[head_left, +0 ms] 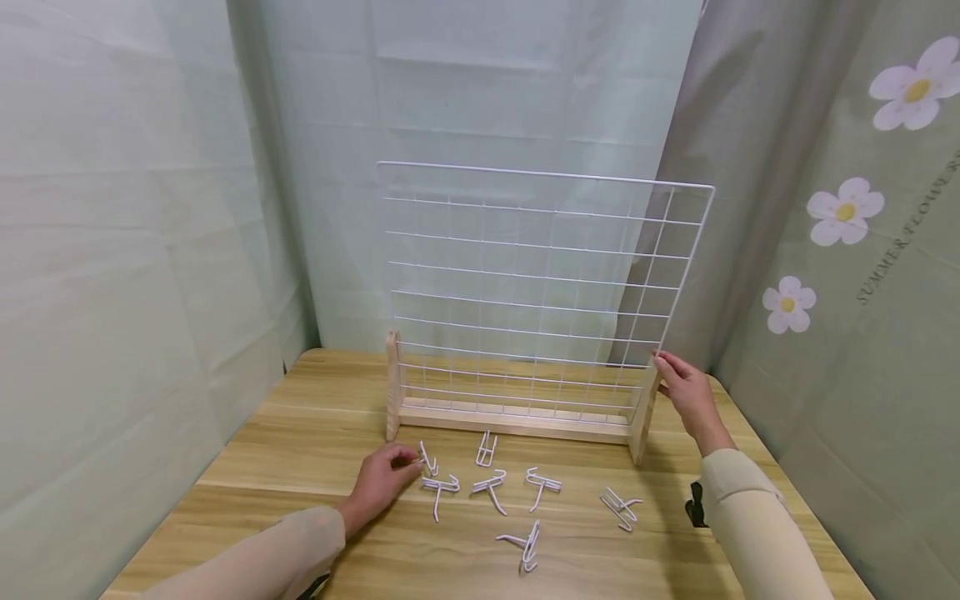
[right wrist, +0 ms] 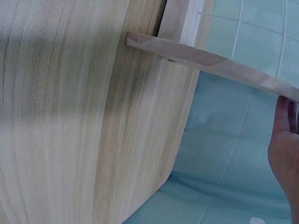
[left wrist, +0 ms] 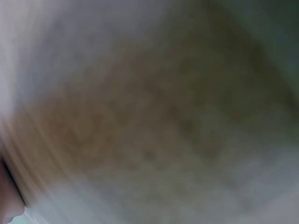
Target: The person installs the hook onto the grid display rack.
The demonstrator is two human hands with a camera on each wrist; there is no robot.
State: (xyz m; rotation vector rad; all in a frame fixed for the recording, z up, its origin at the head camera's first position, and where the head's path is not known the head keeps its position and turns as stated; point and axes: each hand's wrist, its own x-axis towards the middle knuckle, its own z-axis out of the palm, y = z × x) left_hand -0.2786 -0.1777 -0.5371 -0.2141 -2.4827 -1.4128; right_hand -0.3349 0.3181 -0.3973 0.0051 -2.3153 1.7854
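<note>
A white wire grid panel stands upright in a pale wooden stand on the table. My right hand holds the top of the stand's right upright. From the right wrist view, fingers touch the upright's outer face; the thumb is hidden. At the stand's front left, my left hand pinches a white wire hook at its fingertips, partly hiding it. Several similar white wire hooks lie in front of the stand. The left wrist view is a blur and shows no hook.
The wood-grain table ends close behind the stand. Pale green curtains hang behind and on both sides, the right one printed with white flowers. A single hook lies apart at the right.
</note>
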